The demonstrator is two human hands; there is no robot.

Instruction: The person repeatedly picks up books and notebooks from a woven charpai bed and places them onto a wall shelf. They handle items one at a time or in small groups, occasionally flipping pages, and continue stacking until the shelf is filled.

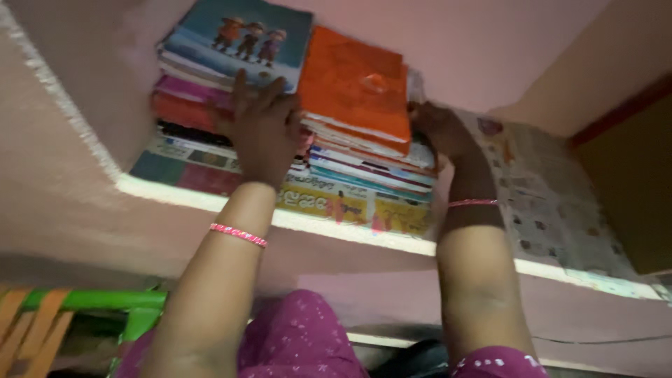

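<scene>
Left hand [262, 129] and right hand [437, 129] on either side of shelf-stacked books [357, 98]

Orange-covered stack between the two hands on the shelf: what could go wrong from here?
1. The orange-covered stack lies tilted and uneven between the left hand and right hand; its top books could slide off.
2. The neighbouring stack under the cartoon-cover book is ragged too, and the left hand presses on it, so it may shift.
3. The newspaper lining overhangs the shelf edge; dragged books could pull it along.
</scene>
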